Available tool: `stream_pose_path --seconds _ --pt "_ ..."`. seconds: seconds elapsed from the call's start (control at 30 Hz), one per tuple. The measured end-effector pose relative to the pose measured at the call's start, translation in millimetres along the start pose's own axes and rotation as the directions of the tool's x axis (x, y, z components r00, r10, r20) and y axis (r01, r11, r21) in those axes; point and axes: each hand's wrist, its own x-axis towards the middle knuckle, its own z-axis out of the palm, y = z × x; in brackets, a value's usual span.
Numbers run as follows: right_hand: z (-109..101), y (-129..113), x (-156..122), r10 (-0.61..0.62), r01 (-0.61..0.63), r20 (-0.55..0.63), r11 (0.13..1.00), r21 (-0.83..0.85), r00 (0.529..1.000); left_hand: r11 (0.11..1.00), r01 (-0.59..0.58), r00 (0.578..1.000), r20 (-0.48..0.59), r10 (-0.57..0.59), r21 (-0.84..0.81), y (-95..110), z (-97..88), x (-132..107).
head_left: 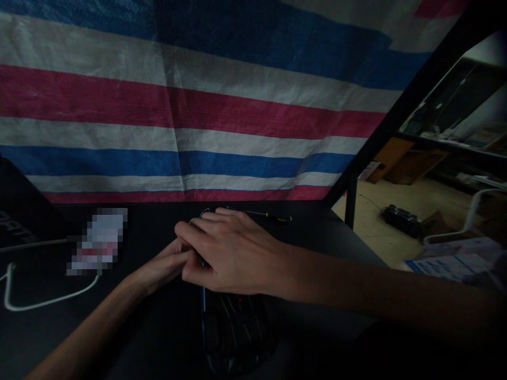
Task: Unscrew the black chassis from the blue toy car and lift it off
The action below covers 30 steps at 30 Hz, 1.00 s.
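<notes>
A black, ribbed object (237, 332) with a small red light and a bluish left edge lies on the dark table below my hands; its kind is hard to make out in the dim light. My right hand (233, 253) is closed over its far end, knuckles up and fingers bent, covering whatever is beneath. From the left, my left hand (168, 264) meets it; its fingers are mostly hidden under the right hand and look bent inward. Just beyond the right hand lies a screwdriver (279, 217) with a yellow and black handle, its thin shaft pointing left.
A phone-like item (99, 240), blurred out, lies at left with a white cable (51, 303) looping beside it. A striped tarp (237, 116) hangs behind the dark table (328, 264). Beyond the right edge, a black object (401, 219) sits on the floor near a shelf.
</notes>
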Motion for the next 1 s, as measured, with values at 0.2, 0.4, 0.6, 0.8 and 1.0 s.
stream_pose_path --seconds 0.2,0.4,0.6,0.8,1.0 --pt "3.6 5.7 0.3 -0.002 0.002 0.047 1.0 0.008 0.999 1.0 0.014 0.996 -0.086 -0.014 0.003 9.5 11.6 -5.1" --pt "-3.9 0.8 0.0 0.1 -0.098 0.08 0.995 -0.027 0.992 0.999 -0.042 0.999 -0.028 0.042 0.01 2.7 3.8 -2.1" --pt "0.1 10.8 -0.3 -0.068 0.06 0.06 0.99 0.128 0.996 1.0 0.018 0.995 -0.098 -0.016 0.016 11.6 14.1 -4.7" --pt "-3.4 10.6 -2.9 0.059 -0.063 0.107 0.998 0.029 0.992 1.0 -0.021 0.999 -0.026 0.021 -0.009 8.2 12.1 -2.9" --pt "4.5 13.0 -5.0 -0.08 0.077 0.006 0.973 0.218 0.997 0.999 -0.032 0.998 -0.061 0.033 0.017 10.0 13.5 -4.6"
